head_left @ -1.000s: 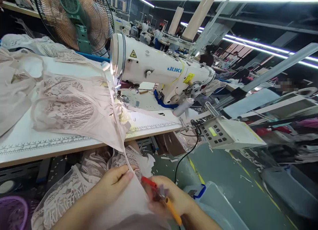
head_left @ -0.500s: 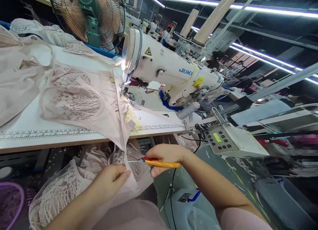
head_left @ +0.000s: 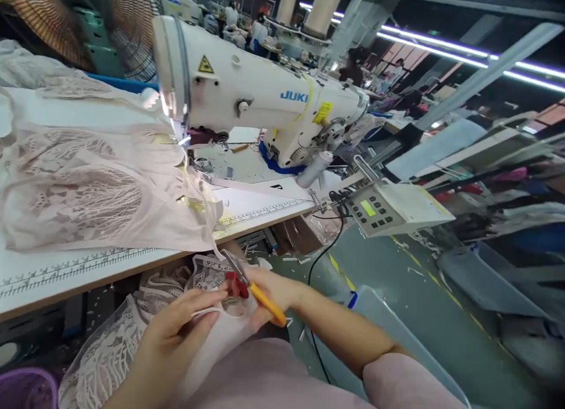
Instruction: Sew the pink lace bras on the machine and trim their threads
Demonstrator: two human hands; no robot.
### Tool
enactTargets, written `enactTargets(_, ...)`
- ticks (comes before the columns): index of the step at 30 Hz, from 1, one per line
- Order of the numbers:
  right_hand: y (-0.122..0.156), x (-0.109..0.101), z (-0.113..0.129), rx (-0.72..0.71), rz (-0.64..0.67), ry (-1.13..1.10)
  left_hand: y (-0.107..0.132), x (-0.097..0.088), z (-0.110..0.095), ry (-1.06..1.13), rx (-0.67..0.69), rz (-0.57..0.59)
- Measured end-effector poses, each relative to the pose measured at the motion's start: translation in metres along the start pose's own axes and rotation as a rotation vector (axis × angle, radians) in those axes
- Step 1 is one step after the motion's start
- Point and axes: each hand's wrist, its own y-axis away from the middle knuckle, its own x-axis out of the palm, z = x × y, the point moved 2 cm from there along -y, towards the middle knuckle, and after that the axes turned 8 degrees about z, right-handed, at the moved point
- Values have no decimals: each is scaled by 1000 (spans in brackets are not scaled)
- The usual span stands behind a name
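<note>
My left hand (head_left: 176,329) pinches the edge of a pale pink bra piece (head_left: 216,338) over my lap. Close beside it, my right hand (head_left: 271,291) is wrapped round scissors with an orange handle (head_left: 267,305) and a red part. Their blades (head_left: 235,265) point up and left, past the fabric edge. Another pale pink lace bra (head_left: 75,191) lies on the sewing table, and its narrow tail end hangs over the front edge near the blade tips. More lace fabric (head_left: 99,353) is draped below the table, partly behind my left forearm.
A white JUKI sewing machine (head_left: 260,73) stands on the table (head_left: 26,306), its lamp lit. A control box (head_left: 384,208) is mounted at right. A fan (head_left: 92,32) stands behind. Bins (head_left: 397,344) stand on the floor at right; a purple basket (head_left: 29,376) is lower left.
The strip that ran from the table to my left hand is now severed. The scissors have turned upward, and my left hand has drawn the held piece slightly down. The view has swung right.
</note>
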Motion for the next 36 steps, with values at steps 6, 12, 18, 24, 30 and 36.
enactTargets(6, 13, 40, -14, 38, -359, -153, 2, -3, 3, -114, 100, 26)
enactTargets(12, 34, 32, -5, 27, -503, 8, 6, 1, 8, 75, -303, -133)
enactTargets(18, 40, 31, -2, 43, -499, 7, -2, 5, 6, 258, -549, -74)
enactTargets(24, 44, 31, -9, 111, -581, -73, -6, 6, 3, 291, -555, -53)
enactTargets(30, 57, 21, -13, 42, -606, -113, -25, 19, -29, 226, -453, 35)
enactTargets(36, 71, 14, -14, 65, -563, -125, -36, 30, -41, 178, -397, 17)
